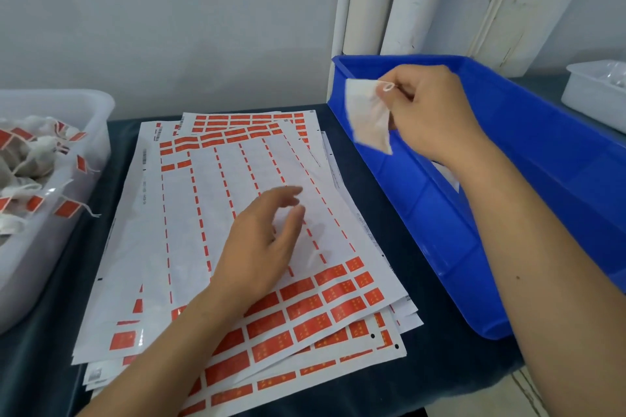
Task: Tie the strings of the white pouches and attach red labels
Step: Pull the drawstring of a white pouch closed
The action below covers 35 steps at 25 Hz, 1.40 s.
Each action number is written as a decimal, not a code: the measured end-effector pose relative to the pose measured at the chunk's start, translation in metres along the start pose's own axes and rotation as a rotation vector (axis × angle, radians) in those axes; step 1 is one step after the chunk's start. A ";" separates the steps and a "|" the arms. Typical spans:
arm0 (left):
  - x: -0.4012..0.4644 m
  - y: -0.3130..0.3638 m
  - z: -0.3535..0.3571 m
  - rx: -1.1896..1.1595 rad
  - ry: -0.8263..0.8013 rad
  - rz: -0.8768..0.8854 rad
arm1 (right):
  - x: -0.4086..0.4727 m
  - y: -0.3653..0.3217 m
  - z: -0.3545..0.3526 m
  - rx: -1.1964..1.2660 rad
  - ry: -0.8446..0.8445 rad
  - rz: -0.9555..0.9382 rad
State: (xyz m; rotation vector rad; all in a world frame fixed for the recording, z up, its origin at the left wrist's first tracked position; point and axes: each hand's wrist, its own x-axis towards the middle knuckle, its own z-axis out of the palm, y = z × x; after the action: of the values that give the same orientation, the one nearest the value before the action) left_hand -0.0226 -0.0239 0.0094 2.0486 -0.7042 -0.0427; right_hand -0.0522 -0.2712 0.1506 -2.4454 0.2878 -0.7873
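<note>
Pinched between thumb and fingertips of the right hand (430, 108), a white pouch (369, 118) hangs over the near-left corner of the blue bin (508, 179), its string (388, 87) looped just at the pinch; holding it by the neck leaves the body free, probably so the string can be drawn and knotted. Left hand (261, 247) hovers over the label sheets, fingers loosely spread, holding nothing, likely poised to peel.

Largest to smallest:
- Dark table (423, 366): carries everything.
- Blue bin: at the right, under the right hand, apparently the supply side.
- Stack of label sheets (189, 213): centre, fanned, upper rows mostly stripped; red labels (338, 298) remain along the near edge, closest to the left hand.
- Translucent tub (84, 118): far left, holds finished pouches (37, 152) with red tags, so work seems to flow right to left.
- White tray (582, 95): far right, contents unclear.
</note>
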 end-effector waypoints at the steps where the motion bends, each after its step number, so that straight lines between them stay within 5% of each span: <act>1: 0.002 0.001 -0.002 -0.084 0.042 -0.019 | -0.005 -0.007 0.010 0.044 -0.044 -0.012; 6: 0.009 -0.004 -0.015 -0.485 0.125 -0.116 | -0.033 -0.030 0.077 0.213 -0.264 -0.013; 10: 0.015 -0.014 -0.020 -0.464 0.210 -0.175 | -0.056 -0.030 0.121 0.299 -0.347 0.054; 18: 0.017 -0.016 -0.022 -0.502 0.229 -0.289 | -0.069 -0.027 0.143 0.514 -0.200 0.198; 27: 0.016 -0.020 -0.024 -0.726 0.001 -0.315 | -0.061 -0.036 0.142 0.787 -0.144 0.414; 35: 0.014 -0.013 -0.025 -0.564 -0.124 -0.237 | -0.053 -0.037 0.137 0.844 -0.068 0.466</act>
State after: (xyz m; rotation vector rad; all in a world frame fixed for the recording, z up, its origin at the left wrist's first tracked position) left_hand 0.0021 -0.0061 0.0169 1.5794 -0.4520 -0.4570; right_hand -0.0127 -0.1614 0.0532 -1.5243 0.3833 -0.4739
